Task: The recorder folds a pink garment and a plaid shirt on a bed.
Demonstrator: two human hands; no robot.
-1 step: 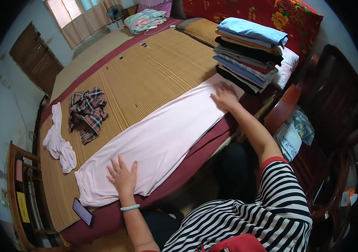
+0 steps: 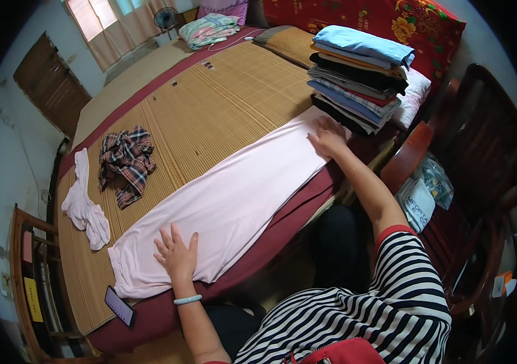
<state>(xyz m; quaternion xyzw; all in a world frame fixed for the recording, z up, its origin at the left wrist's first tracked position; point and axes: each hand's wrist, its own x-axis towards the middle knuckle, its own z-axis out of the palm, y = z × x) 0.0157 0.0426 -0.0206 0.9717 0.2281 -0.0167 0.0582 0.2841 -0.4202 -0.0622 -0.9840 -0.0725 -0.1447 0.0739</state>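
Note:
Pale pink pants (image 2: 234,197) lie stretched lengthwise along the near edge of the bed, folded into a long strip with a gathered band at the left end. My left hand (image 2: 176,253) rests spread on the cloth near that end, a light bangle on its wrist. At the far right end, my right hand (image 2: 327,138) lies flat on the narrow part, beside a tall stack of folded clothes (image 2: 358,79). A crumpled plaid shirt (image 2: 126,161) sits farther left on the mat. Next to it is a small crumpled pale pink garment (image 2: 87,209).
A woven mat (image 2: 222,97) covers the bed. A phone (image 2: 119,306) lies at the near left corner. On the right stands a dark wooden chair (image 2: 483,139) with a plastic-wrapped package (image 2: 437,185). A folded quilt (image 2: 210,30) and a fan (image 2: 165,18) are at the back.
My right hand has slid very slightly to the right on the pants. My left hand and the other clothes have not moved.

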